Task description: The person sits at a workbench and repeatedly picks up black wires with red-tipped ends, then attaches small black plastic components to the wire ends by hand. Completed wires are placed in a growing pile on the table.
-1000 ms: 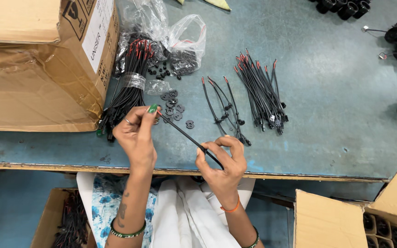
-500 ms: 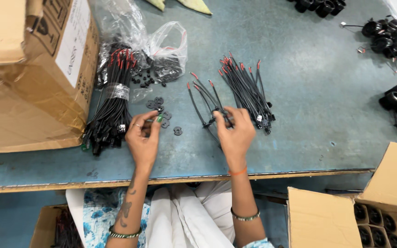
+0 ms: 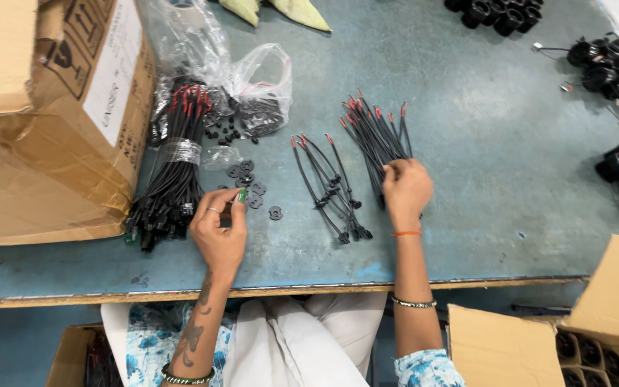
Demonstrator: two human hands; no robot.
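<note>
My left hand lies on the blue table. Its thumb and fingers pinch at a small cluster of flat black discs, closing on one at the cluster's near edge. My right hand rests on the near end of a loose pile of black wires with red tips, its fingers curled onto a wire there. A smaller spread of the same wires lies between my hands.
A taped bundle of black wires lies beside a large cardboard box at the left. Behind it sits a clear plastic bag. Black round parts are at the far right. Open cartons stand below the table edge.
A second ago both hands held one black wire near the table edge. My right hand has since moved up to the loose wire pile, and my left stays by the discs.
</note>
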